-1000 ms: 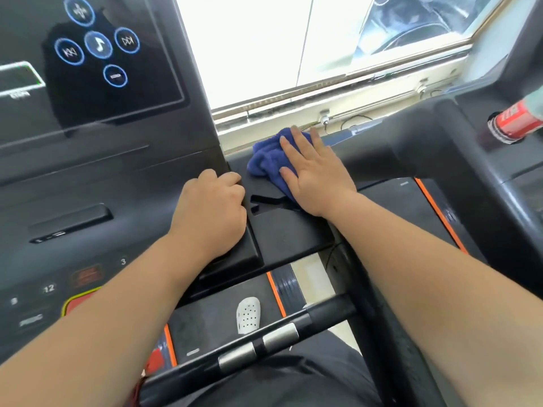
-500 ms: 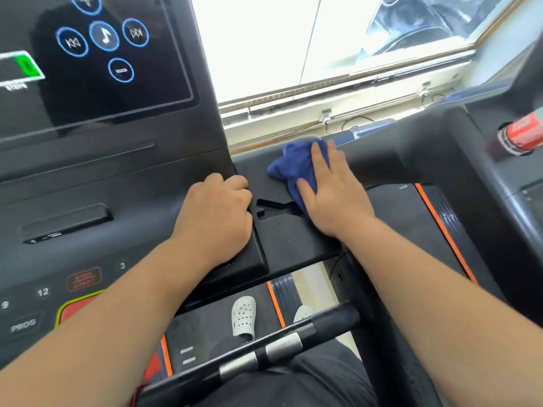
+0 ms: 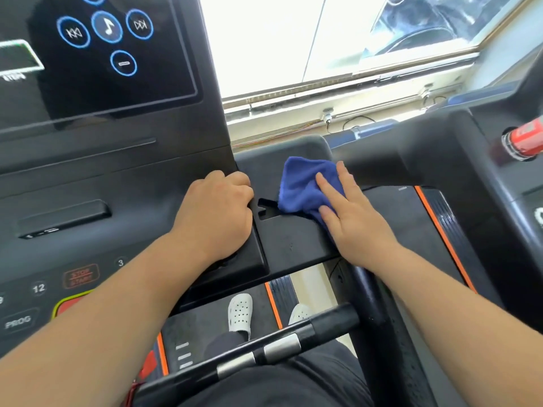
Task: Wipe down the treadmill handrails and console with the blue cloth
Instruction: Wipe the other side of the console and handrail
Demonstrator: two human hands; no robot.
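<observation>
The blue cloth (image 3: pixel 302 186) lies bunched on the black tray at the right side of the treadmill console (image 3: pixel 117 171). My right hand (image 3: pixel 355 218) presses flat on the cloth with straight fingers, covering its lower right part. My left hand (image 3: pixel 217 212) rests with curled fingers on the console's right corner, beside a slot in the tray; I cannot see anything inside it. A black handrail (image 3: pixel 379 174) runs right from the tray. A front grip bar (image 3: pixel 264 351) with silver sensor plates crosses below my arms.
A touchscreen (image 3: pixel 102 39) with blue music buttons fills the upper left. A red-capped bottle (image 3: pixel 523 139) sits in the neighbouring machine's holder at right. A bright window (image 3: pixel 338 39) is ahead. White clogs (image 3: pixel 241 312) stand on the belt below.
My right hand has slid the cloth a little toward me and to the left across the tray. The left hand stays on the console corner.
</observation>
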